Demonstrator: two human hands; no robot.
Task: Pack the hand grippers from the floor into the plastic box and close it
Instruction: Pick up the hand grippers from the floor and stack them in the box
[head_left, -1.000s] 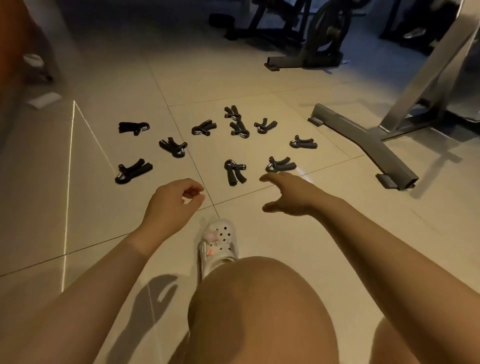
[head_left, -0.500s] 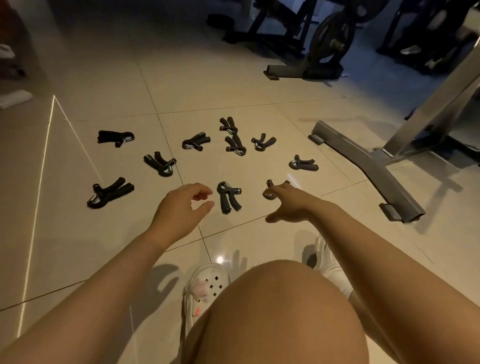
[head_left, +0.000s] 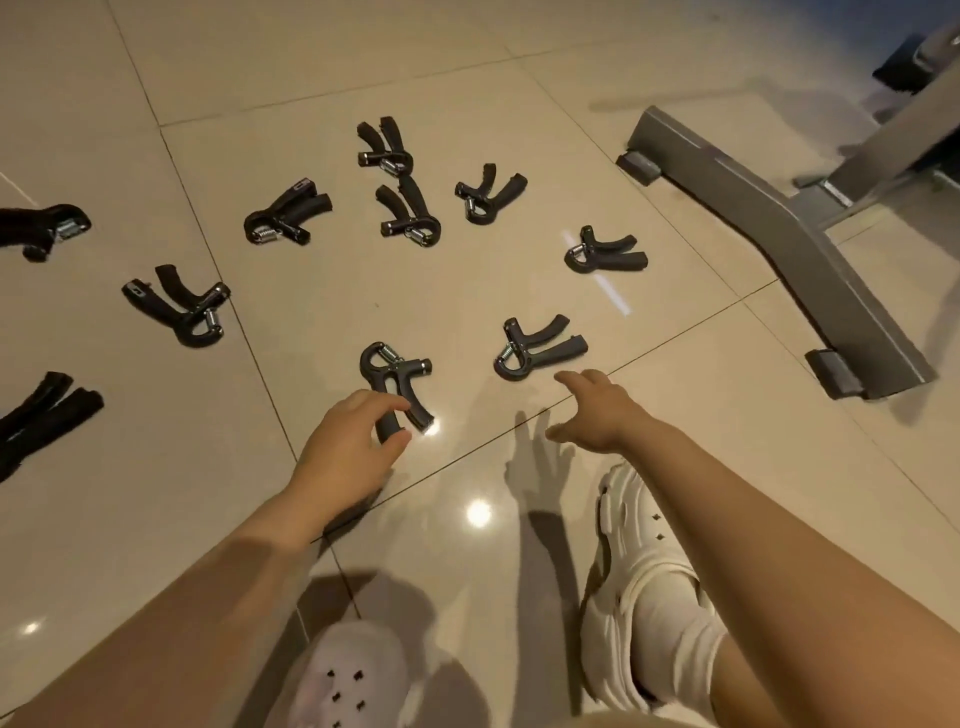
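Several black hand grippers lie scattered on the tiled floor. My left hand (head_left: 348, 447) pinches one handle of the nearest hand gripper (head_left: 392, 371) between thumb and fingers; the gripper still rests on the floor. My right hand (head_left: 597, 410) hovers open with fingers spread, just short of a second hand gripper (head_left: 537, 348). More grippers lie farther out, among them those at the right (head_left: 605, 252), the middle (head_left: 410, 215), the left (head_left: 182, 306) and the left edge (head_left: 41, 415). No plastic box is in view.
The grey metal foot of a gym machine (head_left: 779, 234) runs diagonally along the floor at the right. My feet in white clogs stand at the bottom: the right clog (head_left: 639, 582) and the left clog (head_left: 353, 675).
The view has dropped closer to the floor. My left hand has reached forward and closed on the nearest gripper's handle. My right hand now sits just short of the second gripper.
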